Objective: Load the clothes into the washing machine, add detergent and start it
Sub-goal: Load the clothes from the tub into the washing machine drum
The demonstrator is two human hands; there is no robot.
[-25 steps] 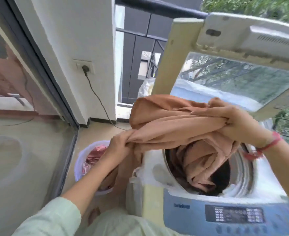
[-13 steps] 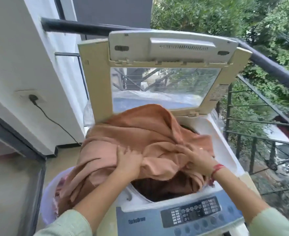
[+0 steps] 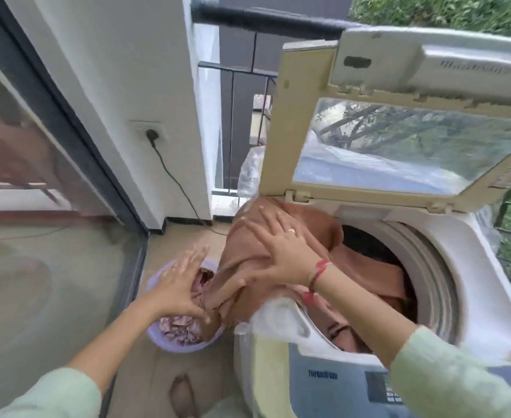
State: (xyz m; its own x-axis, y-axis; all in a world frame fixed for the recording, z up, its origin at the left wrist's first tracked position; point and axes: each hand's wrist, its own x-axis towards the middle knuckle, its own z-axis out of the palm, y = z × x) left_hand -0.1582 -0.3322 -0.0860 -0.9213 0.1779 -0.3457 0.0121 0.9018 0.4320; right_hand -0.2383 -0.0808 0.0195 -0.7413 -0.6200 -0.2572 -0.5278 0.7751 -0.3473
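The top-loading washing machine (image 3: 474, 267) stands at the right with its lid (image 3: 278, 131) raised. A large orange-brown cloth (image 3: 368, 267) lies partly inside the drum and partly bunched over the drum's left rim, its end hanging down towards a lavender basin (image 3: 173, 345) on the floor. My right hand (image 3: 281, 254) presses on the bunched cloth with fingers spread and straight. Beside the hanging end, above the basin, is my left hand (image 3: 182, 285), fingers spread, its thumb touching the cloth. Pinkish clothes (image 3: 179, 327) lie in the basin.
The machine's control panel (image 3: 380, 384) faces me at the bottom right. A wall socket (image 3: 150, 134) with a black cable is on the white wall. A glass sliding door (image 3: 37, 267) fills the left. A dark balcony railing (image 3: 263, 19) runs behind, with a narrow floor strip beside the machine.
Both hands have let go of the cloth and opened. The cloth has sunk further into the drum, its left part still over the rim. My view has swung left and down to the basin.
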